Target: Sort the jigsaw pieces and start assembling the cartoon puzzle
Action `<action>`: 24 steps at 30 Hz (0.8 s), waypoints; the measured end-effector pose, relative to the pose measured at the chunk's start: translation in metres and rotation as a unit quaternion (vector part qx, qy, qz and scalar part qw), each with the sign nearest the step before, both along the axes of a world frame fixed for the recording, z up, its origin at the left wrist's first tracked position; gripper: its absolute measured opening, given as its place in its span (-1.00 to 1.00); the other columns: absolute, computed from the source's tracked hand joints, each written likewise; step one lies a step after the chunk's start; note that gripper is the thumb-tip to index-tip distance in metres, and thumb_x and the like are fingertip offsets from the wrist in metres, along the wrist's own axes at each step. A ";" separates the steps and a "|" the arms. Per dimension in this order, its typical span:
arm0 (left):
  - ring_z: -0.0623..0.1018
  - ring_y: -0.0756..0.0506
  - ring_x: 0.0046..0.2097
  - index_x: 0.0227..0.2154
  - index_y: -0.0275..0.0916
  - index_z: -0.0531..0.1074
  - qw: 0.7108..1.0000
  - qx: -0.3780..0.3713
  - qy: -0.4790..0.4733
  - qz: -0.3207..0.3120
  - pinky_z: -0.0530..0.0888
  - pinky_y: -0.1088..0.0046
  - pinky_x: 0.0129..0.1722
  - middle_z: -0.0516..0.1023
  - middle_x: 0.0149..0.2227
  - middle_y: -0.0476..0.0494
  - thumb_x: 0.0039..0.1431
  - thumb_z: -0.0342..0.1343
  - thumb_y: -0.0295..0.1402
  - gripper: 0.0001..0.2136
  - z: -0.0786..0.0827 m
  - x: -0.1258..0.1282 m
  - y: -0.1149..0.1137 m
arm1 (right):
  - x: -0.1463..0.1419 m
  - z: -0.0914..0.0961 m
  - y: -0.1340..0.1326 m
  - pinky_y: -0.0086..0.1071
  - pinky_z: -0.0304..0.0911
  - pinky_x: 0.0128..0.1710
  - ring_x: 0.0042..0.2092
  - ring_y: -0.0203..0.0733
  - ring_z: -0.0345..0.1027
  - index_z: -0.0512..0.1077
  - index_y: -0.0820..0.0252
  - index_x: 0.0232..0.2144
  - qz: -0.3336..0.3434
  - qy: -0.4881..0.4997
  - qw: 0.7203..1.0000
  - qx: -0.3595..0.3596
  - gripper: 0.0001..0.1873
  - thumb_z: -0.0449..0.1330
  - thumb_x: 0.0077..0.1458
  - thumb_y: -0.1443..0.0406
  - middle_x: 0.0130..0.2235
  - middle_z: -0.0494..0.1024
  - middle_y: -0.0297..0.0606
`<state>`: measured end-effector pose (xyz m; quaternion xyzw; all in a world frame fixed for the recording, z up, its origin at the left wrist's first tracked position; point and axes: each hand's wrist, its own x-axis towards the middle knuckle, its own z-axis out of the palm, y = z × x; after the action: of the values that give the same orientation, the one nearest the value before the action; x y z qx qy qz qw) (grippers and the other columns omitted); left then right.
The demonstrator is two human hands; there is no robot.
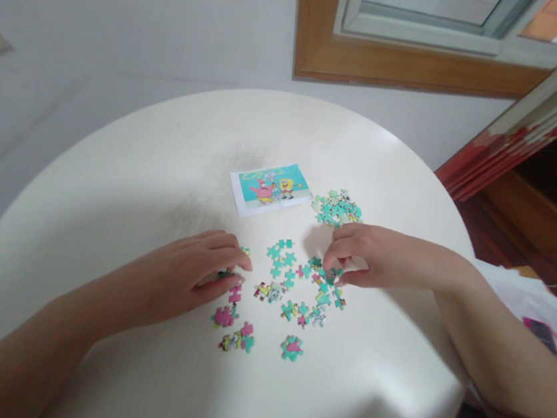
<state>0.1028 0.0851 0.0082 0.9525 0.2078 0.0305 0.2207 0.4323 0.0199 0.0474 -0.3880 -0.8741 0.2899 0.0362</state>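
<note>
From where I stand, the work looks like picking among loose puzzle pieces, and a light touch would serve it best. The right hand [354, 252] should, I think, take one piece by its edges and lift it clear, since dragging could shove the crowded pieces [323, 298] just below it. The left hand [215, 259] would do well as a soft steady, without leaning on the pink pieces [224, 315] near its thumb. A look at the picture card [273, 188], lying beyond and between the hands, could help in choosing.

The left hand is palm down, fingers loosely bent, thumb set apart from them, over a few pieces partly hidden beneath; I see nothing gripped. The right hand is curled, thumb and fingertips bent down at a dark piece [331, 275]; whether they pinch it or only touch it, I can't tell.

Teal pieces [278, 256] lie between the hands, a heap [336, 209] sits just past the right one, and a teal-and-pink cluster [292, 348] lies nearer the person than either hand.
</note>
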 end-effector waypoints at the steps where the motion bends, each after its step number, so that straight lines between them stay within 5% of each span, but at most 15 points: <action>1: 0.49 -0.10 -0.15 -0.10 -0.13 0.45 1.000 0.000 0.001 -0.001 0.40 0.39 -0.15 0.47 -0.17 -0.12 0.38 -0.05 -0.31 -0.81 0.000 0.000 0.000 | -0.002 -0.001 0.000 -0.35 0.24 -0.18 -0.20 -0.21 0.36 0.54 0.13 -0.23 0.002 -0.003 1.000 0.006 -0.87 0.26 0.14 0.39 -0.29 0.51 -0.28; 16: 0.43 -0.13 -0.09 0.00 -0.12 0.48 0.995 0.037 -0.084 -0.048 0.38 0.32 -0.06 0.42 -0.14 -0.14 0.31 0.07 -0.43 -0.75 -0.005 0.030 -0.025 | -0.024 -0.032 0.012 -0.32 0.24 -0.18 -0.23 -0.19 0.35 0.54 0.24 -0.22 -0.015 0.052 0.990 0.130 -0.86 0.18 0.24 0.34 -0.29 0.49 -0.18; 24: 0.45 -0.16 -0.11 -0.11 -0.20 0.51 0.991 0.068 -0.104 -0.040 0.37 0.26 -0.06 0.45 -0.18 -0.15 0.28 0.15 -0.40 -0.84 -0.010 0.031 -0.026 | -0.014 -0.010 0.004 -0.39 0.26 -0.18 -0.22 -0.26 0.37 0.53 0.21 -0.25 0.003 0.087 0.995 0.054 -0.84 0.19 0.17 0.47 -0.27 0.52 -0.25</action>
<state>0.1342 0.0590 -0.0013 0.9645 0.1433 0.1344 0.1768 0.4178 0.0234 0.0373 -0.3560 -0.8832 0.2755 0.1319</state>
